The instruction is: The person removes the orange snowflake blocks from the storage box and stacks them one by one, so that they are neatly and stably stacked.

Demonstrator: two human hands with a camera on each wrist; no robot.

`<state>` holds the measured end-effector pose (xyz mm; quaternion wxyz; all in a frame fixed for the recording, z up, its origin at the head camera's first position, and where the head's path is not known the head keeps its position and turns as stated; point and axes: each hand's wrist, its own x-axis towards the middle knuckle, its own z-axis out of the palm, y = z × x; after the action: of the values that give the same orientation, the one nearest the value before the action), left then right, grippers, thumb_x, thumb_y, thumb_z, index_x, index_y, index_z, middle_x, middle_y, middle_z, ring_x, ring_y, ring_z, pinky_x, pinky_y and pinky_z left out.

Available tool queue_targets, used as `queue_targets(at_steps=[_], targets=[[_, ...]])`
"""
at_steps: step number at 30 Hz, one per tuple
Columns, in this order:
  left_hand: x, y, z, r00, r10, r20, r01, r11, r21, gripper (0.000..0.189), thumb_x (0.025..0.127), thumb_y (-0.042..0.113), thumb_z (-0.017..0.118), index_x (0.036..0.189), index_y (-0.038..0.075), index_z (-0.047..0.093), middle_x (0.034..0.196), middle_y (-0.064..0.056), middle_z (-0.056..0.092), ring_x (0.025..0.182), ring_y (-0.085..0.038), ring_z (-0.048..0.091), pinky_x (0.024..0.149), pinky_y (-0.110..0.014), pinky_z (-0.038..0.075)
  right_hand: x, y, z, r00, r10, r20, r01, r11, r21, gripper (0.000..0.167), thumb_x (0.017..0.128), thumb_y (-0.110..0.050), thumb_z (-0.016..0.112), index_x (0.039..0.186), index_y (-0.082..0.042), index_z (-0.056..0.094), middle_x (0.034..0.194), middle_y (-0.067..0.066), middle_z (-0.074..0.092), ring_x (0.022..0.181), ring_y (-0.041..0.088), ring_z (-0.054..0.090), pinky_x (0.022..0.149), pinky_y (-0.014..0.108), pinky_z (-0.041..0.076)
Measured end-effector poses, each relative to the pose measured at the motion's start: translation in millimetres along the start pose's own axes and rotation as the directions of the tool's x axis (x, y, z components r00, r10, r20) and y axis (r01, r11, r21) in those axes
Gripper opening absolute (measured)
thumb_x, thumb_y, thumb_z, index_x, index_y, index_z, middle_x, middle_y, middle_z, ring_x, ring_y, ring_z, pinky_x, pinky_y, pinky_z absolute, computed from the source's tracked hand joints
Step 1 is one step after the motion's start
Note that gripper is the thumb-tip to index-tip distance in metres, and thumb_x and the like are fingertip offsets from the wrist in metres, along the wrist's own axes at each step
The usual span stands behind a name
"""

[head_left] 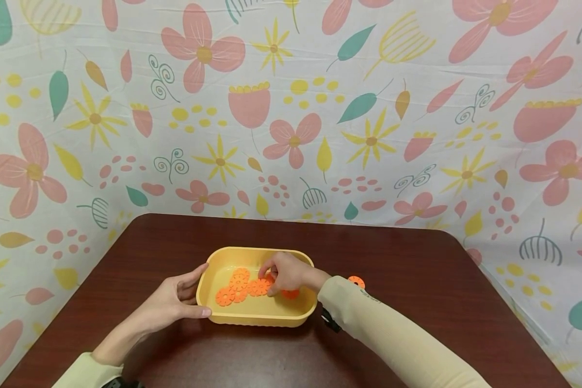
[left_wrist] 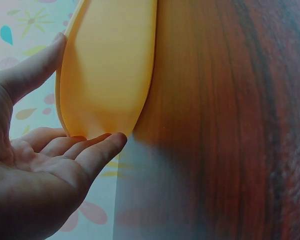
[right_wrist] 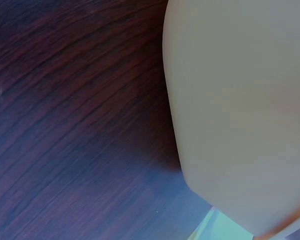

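A yellow plastic tub (head_left: 252,319) stands on the table, with several orange notched interlocking discs (head_left: 239,280) in it, some overlapping. My left hand (head_left: 172,302) grips the tub's left end, thumb at the near corner and fingers along the end wall. In the left wrist view, the left hand's fingers (left_wrist: 97,152) lie against the tub's end (left_wrist: 110,90). Reaching in over the right side, my right hand (head_left: 288,271) has thumb and fingers curled about an orange disc, partly hidden by them. Another disc (head_left: 290,294) shows below that hand.
One more orange disc (head_left: 357,281) lies on the table to the right of the tub, partly behind the right sleeve (head_left: 368,312). The dark brown table (head_left: 393,253) meets a flower-patterned cloth (head_left: 291,134) at its far edge. The tub's outer wall (right_wrist: 240,100) fills the right wrist view.
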<state>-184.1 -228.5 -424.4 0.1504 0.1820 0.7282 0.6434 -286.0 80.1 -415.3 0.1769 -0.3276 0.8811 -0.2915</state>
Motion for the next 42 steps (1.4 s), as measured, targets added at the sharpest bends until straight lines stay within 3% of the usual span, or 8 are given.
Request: queue_targets(at_steps=[10, 26, 35, 42], targets=[[-0.1, -0.5, 0.2, 1.0, 0.006, 0.001, -0.006, 1.0, -0.003, 0.106, 0.086, 0.003, 0.086, 0.164, -0.009, 0.016, 0.17, -0.028, 0.013, 0.146, -0.05, 0.035, 0.101, -0.035, 0.053, -2.3, -2.4, -0.8, 0.998, -0.06, 0.0, 0.06, 0.998, 0.003, 0.033, 0.077, 0.002, 0.093, 0.106, -0.001, 0.078, 0.059, 0.0, 0.044, 0.049, 0.009, 0.037, 0.051, 0.021, 0.032], [-0.8, 0.4, 0.8, 1.0, 0.009, -0.002, -0.009, 1.0, -0.004, 0.106, 0.086, 0.003, 0.086, 0.164, -0.01, 0.016, 0.169, -0.029, 0.014, 0.146, -0.051, 0.034, 0.101, -0.034, 0.053, -5.4, -6.1, -1.4, 1.0, -0.014, -0.019, 0.015, 0.998, 0.059, 0.03, 0.078, -0.006, 0.095, 0.103, -0.007, 0.079, 0.077, 0.005, 0.06, 0.068, 0.013, 0.051, 0.063, 0.023, 0.041], [-0.5, -0.1, 0.4, 1.0, 0.007, -0.006, -0.007, 1.0, 0.0, 0.106, 0.086, 0.003, 0.087, 0.164, -0.009, 0.016, 0.169, -0.029, 0.015, 0.145, -0.05, 0.035, 0.101, -0.034, 0.053, -7.7, -7.4, -4.1, 0.999, -0.018, -0.038, 0.021, 0.996, 0.092, 0.03, 0.078, -0.007, 0.094, 0.104, -0.009, 0.079, 0.077, 0.003, 0.063, 0.062, 0.014, 0.051, 0.058, 0.023, 0.041], [-0.6, -0.9, 0.7, 1.0, 0.007, -0.007, -0.007, 1.0, -0.002, 0.106, 0.086, 0.002, 0.086, 0.164, -0.009, 0.016, 0.169, -0.028, 0.015, 0.146, -0.05, 0.035, 0.101, -0.034, 0.053, -12.3, -7.6, -5.8, 0.994, -0.076, -0.077, 0.084, 0.991, 0.105, 0.03, 0.078, -0.006, 0.094, 0.104, -0.006, 0.08, 0.079, 0.005, 0.066, 0.068, 0.016, 0.054, 0.063, 0.023, 0.045]])
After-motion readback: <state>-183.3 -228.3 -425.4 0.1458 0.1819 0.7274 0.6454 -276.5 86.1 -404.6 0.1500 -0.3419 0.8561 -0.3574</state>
